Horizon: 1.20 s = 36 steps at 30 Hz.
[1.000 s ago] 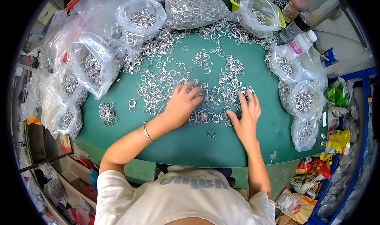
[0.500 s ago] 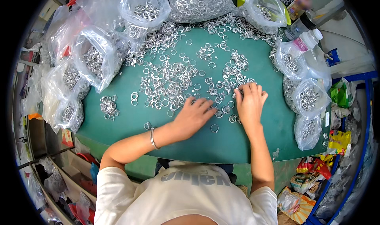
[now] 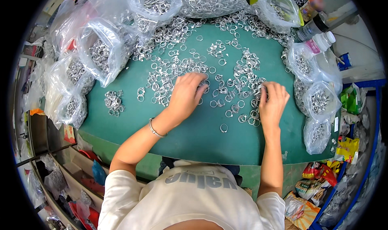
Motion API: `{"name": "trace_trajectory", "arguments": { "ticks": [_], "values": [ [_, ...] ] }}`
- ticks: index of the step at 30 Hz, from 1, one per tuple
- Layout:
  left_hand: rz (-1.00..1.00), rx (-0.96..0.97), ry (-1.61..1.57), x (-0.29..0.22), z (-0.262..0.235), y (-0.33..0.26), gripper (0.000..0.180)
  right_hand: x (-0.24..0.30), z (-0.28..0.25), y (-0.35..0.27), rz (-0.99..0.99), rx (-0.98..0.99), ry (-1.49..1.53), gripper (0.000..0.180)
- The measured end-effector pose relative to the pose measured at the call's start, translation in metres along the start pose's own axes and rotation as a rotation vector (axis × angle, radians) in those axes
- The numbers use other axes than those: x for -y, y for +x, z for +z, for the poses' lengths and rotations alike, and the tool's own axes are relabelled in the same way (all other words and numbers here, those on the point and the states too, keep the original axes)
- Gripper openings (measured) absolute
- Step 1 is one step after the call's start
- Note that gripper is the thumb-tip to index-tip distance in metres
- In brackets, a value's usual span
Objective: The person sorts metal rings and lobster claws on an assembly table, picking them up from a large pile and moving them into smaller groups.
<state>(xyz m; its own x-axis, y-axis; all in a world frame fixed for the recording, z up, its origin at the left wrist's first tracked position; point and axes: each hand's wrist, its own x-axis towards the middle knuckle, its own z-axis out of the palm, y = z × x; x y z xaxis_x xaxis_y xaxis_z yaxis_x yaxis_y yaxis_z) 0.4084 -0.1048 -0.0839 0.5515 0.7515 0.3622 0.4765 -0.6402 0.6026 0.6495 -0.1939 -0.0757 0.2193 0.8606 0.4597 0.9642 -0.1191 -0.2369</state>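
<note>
Many silver-coloured metal rings (image 3: pixel 161 84) lie loosely spread over a green tabletop (image 3: pixel 190 139). My left hand (image 3: pixel 186 94), with a bangle (image 3: pixel 153 128) at its wrist, is over the right part of the middle pile. Its thumb and forefinger stand apart, with rings at their tips. Farther right, my right hand (image 3: pixel 275 102) has its fingers curled down at the edge of a smaller ring cluster (image 3: pixel 244 84). Rings touch its thumb and fingertips; the inside of that hand is hidden. One single ring (image 3: pixel 224 128) lies nearer me, between the two forearms.
Open plastic bags of rings (image 3: pixel 99 54) crowd the left side, and more bags (image 3: pixel 319 100) line the right. A large full bag (image 3: pixel 214 1) stands at the back beside a yellow-green container (image 3: pixel 300 17). A small ring heap (image 3: pixel 114 102) sits at left. A white bottle (image 3: pixel 321 42) stands at right.
My left hand has moved away from me and slightly left, onto the middle pile, its fingers more curled. My right hand has shifted right, with rings beside its fingertips. The view has shifted slightly.
</note>
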Motion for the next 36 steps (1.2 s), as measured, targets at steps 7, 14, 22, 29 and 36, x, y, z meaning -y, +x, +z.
{"name": "trace_trajectory", "arguments": {
  "ticks": [7,14,22,29,36],
  "values": [
    [0.203,0.092,0.101,-0.009,0.006,-0.008,0.025,-0.009,-0.016,-0.026,0.118,-0.041,0.131,0.009],
    [0.240,0.185,0.079,-0.020,0.022,-0.017,0.020,-0.020,-0.019,-0.018,0.056,-0.101,0.151,0.006],
    [-0.041,0.303,-0.255,-0.046,0.001,-0.034,0.034,0.019,-0.045,-0.040,0.376,0.272,0.706,0.005],
    [-0.010,0.361,-0.189,-0.064,-0.003,-0.083,0.038,0.065,-0.045,-0.085,0.046,0.444,0.603,0.014],
    [0.068,0.345,-0.070,-0.089,0.021,-0.098,0.047,0.045,-0.020,-0.049,-0.070,0.168,0.315,0.016]
  ]
}}
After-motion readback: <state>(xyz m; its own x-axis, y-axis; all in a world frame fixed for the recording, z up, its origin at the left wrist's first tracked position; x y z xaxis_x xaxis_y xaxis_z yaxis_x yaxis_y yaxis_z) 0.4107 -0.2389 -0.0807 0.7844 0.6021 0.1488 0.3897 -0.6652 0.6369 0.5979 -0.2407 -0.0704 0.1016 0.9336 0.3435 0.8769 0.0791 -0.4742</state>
